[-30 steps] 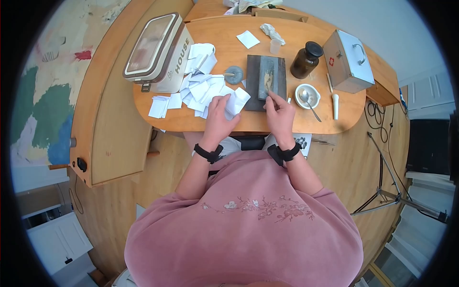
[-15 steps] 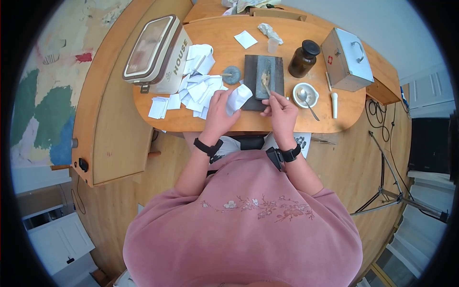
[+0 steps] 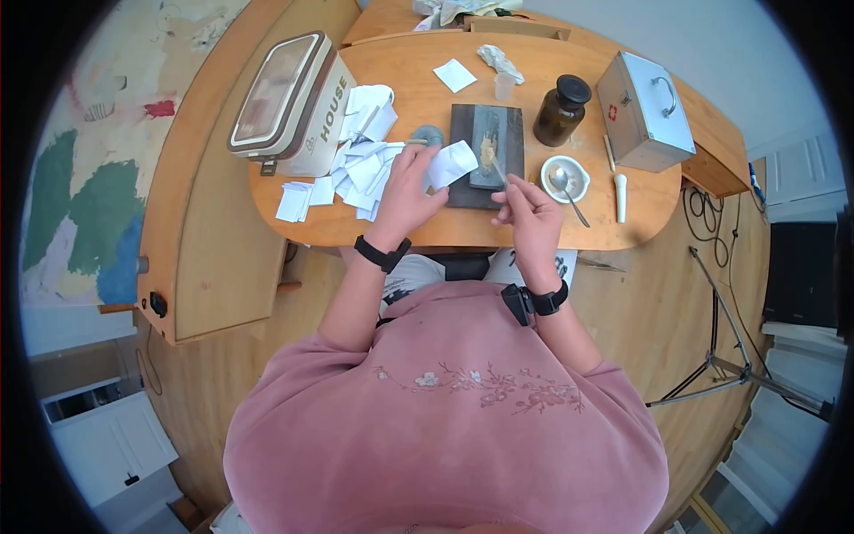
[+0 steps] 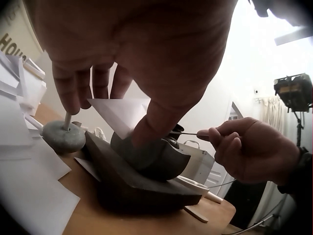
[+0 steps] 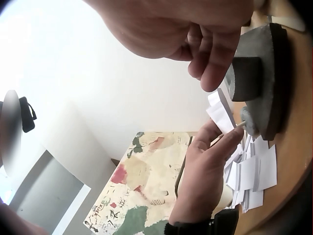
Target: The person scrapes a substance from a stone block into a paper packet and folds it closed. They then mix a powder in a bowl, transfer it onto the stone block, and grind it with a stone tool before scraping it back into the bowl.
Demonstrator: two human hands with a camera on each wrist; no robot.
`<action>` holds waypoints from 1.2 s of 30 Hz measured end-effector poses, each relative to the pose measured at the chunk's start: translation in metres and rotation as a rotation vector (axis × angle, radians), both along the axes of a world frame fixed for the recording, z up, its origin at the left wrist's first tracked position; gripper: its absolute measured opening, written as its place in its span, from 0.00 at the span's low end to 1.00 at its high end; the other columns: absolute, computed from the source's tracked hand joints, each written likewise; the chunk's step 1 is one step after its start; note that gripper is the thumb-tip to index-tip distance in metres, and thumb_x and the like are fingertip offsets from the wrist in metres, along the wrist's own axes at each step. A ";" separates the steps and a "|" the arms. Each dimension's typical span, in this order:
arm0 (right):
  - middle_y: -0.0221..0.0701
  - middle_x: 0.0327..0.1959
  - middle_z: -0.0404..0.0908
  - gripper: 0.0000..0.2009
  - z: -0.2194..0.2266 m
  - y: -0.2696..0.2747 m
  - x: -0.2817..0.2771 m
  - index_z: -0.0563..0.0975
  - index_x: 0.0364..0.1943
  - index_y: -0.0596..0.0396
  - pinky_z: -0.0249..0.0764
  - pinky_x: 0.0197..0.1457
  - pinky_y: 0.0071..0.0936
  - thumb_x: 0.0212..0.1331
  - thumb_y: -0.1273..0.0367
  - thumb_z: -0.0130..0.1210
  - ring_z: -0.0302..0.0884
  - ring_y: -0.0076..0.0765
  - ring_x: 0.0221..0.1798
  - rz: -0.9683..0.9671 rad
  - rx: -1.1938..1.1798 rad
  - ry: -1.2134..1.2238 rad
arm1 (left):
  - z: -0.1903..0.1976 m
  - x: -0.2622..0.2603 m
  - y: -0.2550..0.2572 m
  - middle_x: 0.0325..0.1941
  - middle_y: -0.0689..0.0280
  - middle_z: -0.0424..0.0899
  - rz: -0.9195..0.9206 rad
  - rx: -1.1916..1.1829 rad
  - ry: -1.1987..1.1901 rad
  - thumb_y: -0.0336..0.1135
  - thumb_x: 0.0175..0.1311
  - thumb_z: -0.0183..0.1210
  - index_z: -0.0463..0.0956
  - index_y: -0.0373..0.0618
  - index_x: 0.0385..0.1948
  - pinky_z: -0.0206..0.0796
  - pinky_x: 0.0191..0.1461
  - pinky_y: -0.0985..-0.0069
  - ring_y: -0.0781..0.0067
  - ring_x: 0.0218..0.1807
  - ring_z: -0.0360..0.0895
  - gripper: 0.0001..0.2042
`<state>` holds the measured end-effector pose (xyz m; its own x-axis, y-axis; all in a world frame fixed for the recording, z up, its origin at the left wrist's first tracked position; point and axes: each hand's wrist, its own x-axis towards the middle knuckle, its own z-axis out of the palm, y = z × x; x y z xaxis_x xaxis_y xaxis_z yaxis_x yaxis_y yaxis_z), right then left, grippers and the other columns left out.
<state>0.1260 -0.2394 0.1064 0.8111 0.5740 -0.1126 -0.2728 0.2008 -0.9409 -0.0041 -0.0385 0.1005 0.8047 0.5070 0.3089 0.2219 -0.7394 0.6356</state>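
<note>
The left hand (image 3: 407, 198) holds a folded white paper (image 3: 453, 165) between thumb and fingers, beside the left edge of a dark slab (image 3: 461, 191). A grey block (image 3: 492, 173) with tan powder on it lies on the slab. Over the block's near end, the right hand (image 3: 534, 224) pinches a thin metal tool (image 3: 500, 169). In the left wrist view, the paper (image 4: 117, 115) is under the left hand (image 4: 137, 49), and the tool's handle (image 4: 188, 133) runs into the right hand (image 4: 249, 147). Just left of the slab is a round grey stone (image 3: 428, 135) with a stick.
Loose white papers (image 3: 365, 173) lie left of the hands, by a HOUSE case (image 3: 298, 107). To the right are a brown jar (image 3: 561, 111), a white bowl (image 3: 574, 173) with a spoon, a pestle (image 3: 620, 196) and a metal box (image 3: 645, 111).
The left hand has raised the paper and brought it rightward to the slab's edge. The right hand has drawn slightly right and nearer the body, still pinching the tool.
</note>
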 end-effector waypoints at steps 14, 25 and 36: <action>0.40 0.38 0.94 0.13 0.010 -0.002 -0.010 0.87 0.60 0.62 0.85 0.38 0.34 0.76 0.77 0.62 0.88 0.35 0.30 0.208 -0.313 -0.665 | -0.004 -0.007 -0.005 0.66 0.56 0.80 -0.052 -0.069 -0.078 0.26 0.56 0.75 0.80 0.44 0.70 0.79 0.71 0.61 0.50 0.69 0.80 0.34; 0.39 0.33 0.88 0.10 0.031 -0.003 0.006 0.87 0.51 0.56 0.82 0.40 0.47 0.68 0.78 0.66 0.87 0.51 0.38 -0.062 -0.336 -1.292 | -0.015 -0.015 -0.007 0.66 0.54 0.79 0.020 -0.160 -0.136 0.30 0.57 0.77 0.78 0.41 0.71 0.73 0.75 0.57 0.45 0.70 0.78 0.35; 0.45 0.34 0.88 0.05 0.029 0.039 0.075 0.88 0.47 0.57 0.82 0.42 0.50 0.73 0.73 0.65 0.87 0.59 0.38 0.050 -0.745 -1.523 | -0.019 -0.036 -0.016 0.65 0.52 0.79 0.112 -0.244 -0.074 0.34 0.61 0.77 0.76 0.35 0.70 0.74 0.74 0.57 0.45 0.68 0.80 0.34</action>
<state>0.2010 -0.2008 0.1357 0.4144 0.7866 0.4577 0.9101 -0.3537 -0.2160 -0.0405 -0.0547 0.0811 0.7194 0.6578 0.2232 0.2394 -0.5365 0.8093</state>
